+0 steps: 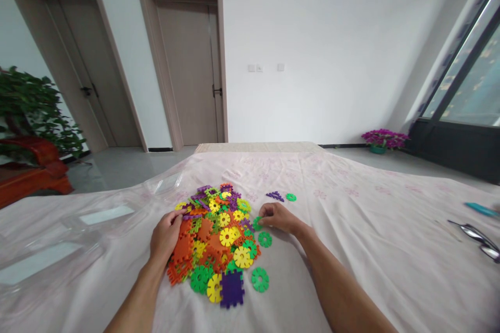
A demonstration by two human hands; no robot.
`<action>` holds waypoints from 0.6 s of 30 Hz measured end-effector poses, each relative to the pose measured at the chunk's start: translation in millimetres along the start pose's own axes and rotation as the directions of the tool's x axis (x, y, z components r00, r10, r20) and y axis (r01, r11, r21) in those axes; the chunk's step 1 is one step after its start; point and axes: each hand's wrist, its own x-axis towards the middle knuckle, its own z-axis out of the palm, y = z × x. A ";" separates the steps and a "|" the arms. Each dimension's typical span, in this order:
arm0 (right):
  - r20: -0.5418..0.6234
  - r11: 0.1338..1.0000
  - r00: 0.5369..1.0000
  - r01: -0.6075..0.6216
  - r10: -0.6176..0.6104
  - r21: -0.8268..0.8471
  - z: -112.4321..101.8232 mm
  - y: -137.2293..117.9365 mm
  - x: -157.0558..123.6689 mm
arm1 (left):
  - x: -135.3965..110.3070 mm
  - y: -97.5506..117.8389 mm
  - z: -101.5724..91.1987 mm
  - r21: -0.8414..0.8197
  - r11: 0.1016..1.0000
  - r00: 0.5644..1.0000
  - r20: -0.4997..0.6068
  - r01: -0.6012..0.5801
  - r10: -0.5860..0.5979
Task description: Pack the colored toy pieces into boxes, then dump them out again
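Note:
A heap of plastic building pieces [213,234] lies in front of me, with notched discs in yellow and green and toothed squares in orange, purple and lime. My left hand [164,233] rests against the heap's left side, fingers curled together beside a purple piece [192,217]; whether it grips anything is hidden. At the right edge of the heap, my right hand [279,217] is closed, its fingertips pinching a green notched disc [257,223]. Loose green discs lie nearby, one just below that hand [264,240] and another closer to me [260,279]. A purple square [232,289] sits at the heap's front.
Beyond my right hand lie purple pieces [275,196] and a small green disc [291,197]. Clear plastic containers [50,260] stand on the left of the cloth-covered table [351,250]. Glasses [478,239] and a teal object [482,209] are at the far right.

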 end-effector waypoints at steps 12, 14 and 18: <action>-0.812 0.932 0.584 -0.300 0.009 -0.205 -32.4 14.6 -7.5 | 0.4 -0.6 0.4 0.008 1.000 1.000 -0.010 0.004 -0.004; -0.869 0.900 0.494 -0.379 0.002 -0.213 -38.8 13.9 -11.6 | 0.9 -1.7 0.9 0.002 1.000 1.000 -0.013 0.007 -0.007; -0.847 0.931 0.528 -0.276 -0.061 -0.239 -39.9 9.5 -11.0 | 1.1 -2.8 1.1 -0.003 1.000 1.000 -0.015 0.001 -0.001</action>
